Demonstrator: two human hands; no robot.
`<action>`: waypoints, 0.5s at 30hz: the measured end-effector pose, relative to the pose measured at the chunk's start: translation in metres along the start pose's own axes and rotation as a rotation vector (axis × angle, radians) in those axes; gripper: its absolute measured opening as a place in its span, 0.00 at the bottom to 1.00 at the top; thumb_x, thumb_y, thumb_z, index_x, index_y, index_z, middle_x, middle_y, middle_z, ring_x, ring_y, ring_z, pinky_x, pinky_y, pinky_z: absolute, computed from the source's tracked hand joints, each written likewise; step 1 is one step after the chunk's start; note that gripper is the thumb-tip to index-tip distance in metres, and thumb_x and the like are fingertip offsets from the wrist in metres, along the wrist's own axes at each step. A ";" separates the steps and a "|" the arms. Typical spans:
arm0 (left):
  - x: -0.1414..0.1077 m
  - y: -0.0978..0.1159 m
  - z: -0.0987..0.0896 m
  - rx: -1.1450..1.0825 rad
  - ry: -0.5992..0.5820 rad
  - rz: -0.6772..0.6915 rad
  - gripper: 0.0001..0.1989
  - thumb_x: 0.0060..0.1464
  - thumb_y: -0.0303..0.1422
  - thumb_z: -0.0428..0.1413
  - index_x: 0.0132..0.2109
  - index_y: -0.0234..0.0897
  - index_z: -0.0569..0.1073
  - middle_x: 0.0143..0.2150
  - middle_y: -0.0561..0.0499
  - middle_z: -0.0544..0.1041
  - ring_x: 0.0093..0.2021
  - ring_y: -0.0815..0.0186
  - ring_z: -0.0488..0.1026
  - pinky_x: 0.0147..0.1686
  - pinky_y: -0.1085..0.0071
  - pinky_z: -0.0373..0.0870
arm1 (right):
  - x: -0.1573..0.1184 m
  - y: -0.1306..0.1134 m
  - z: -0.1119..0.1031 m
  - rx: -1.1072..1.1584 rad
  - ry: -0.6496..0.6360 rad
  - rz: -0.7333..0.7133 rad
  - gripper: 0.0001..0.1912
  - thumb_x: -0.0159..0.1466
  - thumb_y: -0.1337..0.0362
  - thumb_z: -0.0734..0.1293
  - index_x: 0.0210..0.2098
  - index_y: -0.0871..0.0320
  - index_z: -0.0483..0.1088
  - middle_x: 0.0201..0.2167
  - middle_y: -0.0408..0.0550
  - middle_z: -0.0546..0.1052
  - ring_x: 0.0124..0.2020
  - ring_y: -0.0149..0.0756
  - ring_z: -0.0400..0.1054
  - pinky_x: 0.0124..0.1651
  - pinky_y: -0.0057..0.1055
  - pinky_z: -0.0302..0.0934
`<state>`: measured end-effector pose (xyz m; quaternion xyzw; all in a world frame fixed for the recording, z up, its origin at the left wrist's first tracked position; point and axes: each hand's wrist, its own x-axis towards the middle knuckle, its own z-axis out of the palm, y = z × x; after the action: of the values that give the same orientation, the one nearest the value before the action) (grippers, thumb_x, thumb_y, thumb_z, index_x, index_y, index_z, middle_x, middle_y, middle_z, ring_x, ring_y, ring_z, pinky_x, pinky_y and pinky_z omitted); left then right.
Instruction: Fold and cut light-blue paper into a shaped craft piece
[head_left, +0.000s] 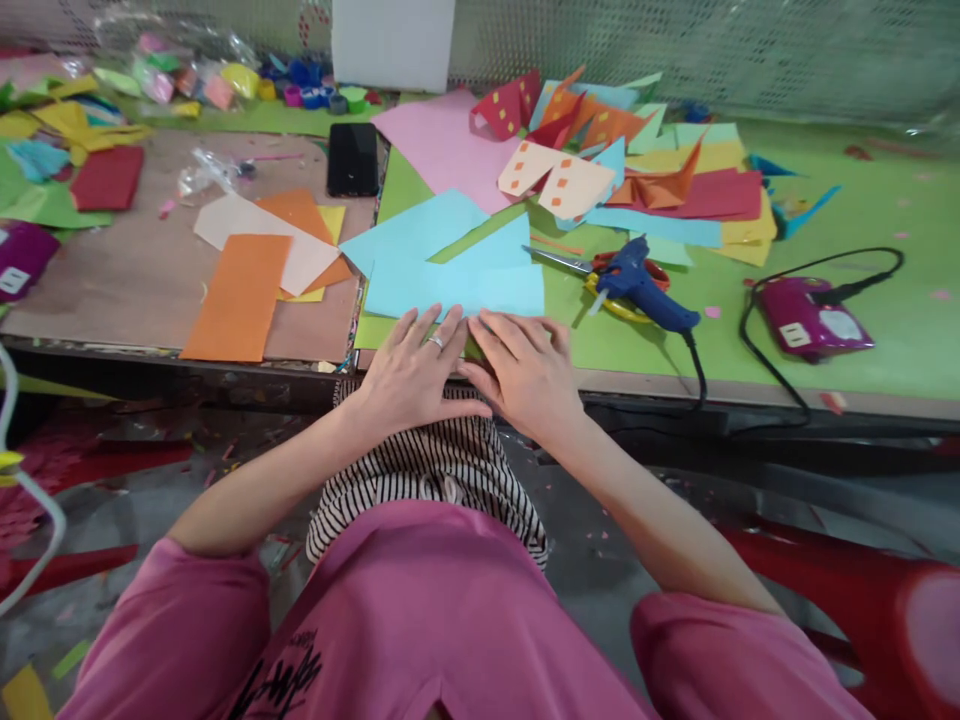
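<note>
A light blue paper sheet [465, 287] lies at the table's front edge, with other light blue paper behind it. My left hand [412, 368] rests flat with its fingertips on the sheet's near edge; a ring is on one finger. Beside it my right hand [525, 368] lies with spread fingers on the same edge, its thumb close to my left hand. To the right are scissors [559, 260] and a blue glue gun [637, 285]. Orange paper [238, 298] and white paper [262, 235] lie to the left.
A black phone [352, 160] lies behind the orange paper. Folded paper shapes [577, 185] and coloured sheets are piled at the back. A purple power box [814, 318] with a black cable sits at the right. Red stools [847, 590] stand below the table.
</note>
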<state>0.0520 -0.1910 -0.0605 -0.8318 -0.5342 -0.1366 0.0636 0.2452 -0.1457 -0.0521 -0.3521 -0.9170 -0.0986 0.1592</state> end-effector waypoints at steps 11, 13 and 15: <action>-0.016 -0.001 -0.003 0.046 0.039 -0.162 0.54 0.59 0.67 0.38 0.69 0.20 0.63 0.71 0.26 0.64 0.71 0.42 0.63 0.70 0.49 0.57 | -0.005 0.001 0.007 0.031 -0.025 0.033 0.34 0.76 0.44 0.51 0.66 0.63 0.66 0.63 0.57 0.75 0.61 0.46 0.66 0.66 0.44 0.48; -0.021 -0.005 -0.006 0.052 0.014 -0.174 0.54 0.59 0.67 0.40 0.70 0.21 0.63 0.71 0.25 0.63 0.71 0.42 0.63 0.71 0.48 0.57 | -0.004 0.001 0.008 0.036 -0.018 0.037 0.34 0.76 0.44 0.51 0.66 0.63 0.66 0.63 0.57 0.75 0.61 0.46 0.66 0.66 0.44 0.47; -0.028 -0.011 -0.009 0.062 0.006 -0.188 0.53 0.59 0.67 0.42 0.70 0.21 0.63 0.71 0.25 0.64 0.71 0.42 0.63 0.71 0.48 0.57 | -0.004 0.001 0.008 0.039 -0.011 0.042 0.33 0.76 0.45 0.51 0.65 0.63 0.67 0.63 0.56 0.75 0.61 0.46 0.66 0.66 0.44 0.47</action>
<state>0.0291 -0.2133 -0.0605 -0.7752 -0.6138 -0.1276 0.0779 0.2467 -0.1448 -0.0610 -0.3686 -0.9120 -0.0755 0.1630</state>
